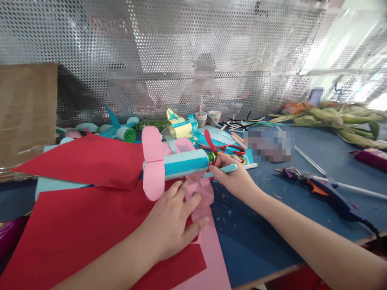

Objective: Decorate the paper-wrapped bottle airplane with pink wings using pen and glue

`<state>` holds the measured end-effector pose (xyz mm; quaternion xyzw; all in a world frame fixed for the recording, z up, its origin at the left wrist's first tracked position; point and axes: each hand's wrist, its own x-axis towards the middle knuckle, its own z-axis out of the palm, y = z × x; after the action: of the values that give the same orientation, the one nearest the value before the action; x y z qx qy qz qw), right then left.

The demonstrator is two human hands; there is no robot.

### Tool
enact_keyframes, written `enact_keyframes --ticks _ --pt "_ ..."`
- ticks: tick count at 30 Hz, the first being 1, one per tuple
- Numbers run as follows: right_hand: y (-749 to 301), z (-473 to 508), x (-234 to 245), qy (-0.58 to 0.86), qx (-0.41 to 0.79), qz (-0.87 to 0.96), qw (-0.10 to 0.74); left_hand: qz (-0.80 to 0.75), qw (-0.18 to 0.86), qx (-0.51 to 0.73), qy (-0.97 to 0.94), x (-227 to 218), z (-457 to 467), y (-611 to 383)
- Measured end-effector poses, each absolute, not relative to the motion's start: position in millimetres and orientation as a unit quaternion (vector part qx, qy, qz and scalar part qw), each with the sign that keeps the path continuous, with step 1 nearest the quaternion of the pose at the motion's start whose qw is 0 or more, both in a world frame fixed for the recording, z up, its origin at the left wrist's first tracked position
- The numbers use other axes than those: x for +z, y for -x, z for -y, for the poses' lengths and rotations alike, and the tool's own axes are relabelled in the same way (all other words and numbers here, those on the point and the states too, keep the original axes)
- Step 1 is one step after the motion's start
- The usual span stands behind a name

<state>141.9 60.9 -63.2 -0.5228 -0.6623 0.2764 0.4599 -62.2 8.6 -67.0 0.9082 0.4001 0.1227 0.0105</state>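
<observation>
A plastic-bottle airplane [186, 163] wrapped in blue and light-blue paper lies on its side, with pink rounded tail pieces [153, 161] at its left end. A pink wing [201, 191] spreads beneath it. On its green neck sits a red paper propeller [209, 139]. My left hand [177, 217] lies open, fingers spread over red and pink paper, fingertips close under the bottle. My right hand [231, 173] is closed around a light-blue pen [231, 168], its fingers next to the bottle's neck and propeller. What the fingertips touch is partly hidden.
Red sheets [90, 225] cover the left of the blue table [256, 237]. Scissors [236, 150] lie behind the bottle. A hot glue gun [326, 187] rests at right, near glue sticks [308, 159] and corn husks [338, 121]. Behind stand paper cups [214, 117] and another paper-covered bottle [183, 128].
</observation>
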Motion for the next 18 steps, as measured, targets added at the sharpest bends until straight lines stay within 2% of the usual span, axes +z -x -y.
enact_keyframes --ticks 5,18 --pt "-132.6 -57.6 -67.5 0.468 0.347 0.685 0.437 -0.398 0.013 0.123 -0.909 -65.9 -8.5 61.5" --pt "-131.1 -59.2 -69.8 0.474 0.340 0.690 0.429 -0.397 0.012 0.131 -0.908 -66.3 -8.6 61.3"
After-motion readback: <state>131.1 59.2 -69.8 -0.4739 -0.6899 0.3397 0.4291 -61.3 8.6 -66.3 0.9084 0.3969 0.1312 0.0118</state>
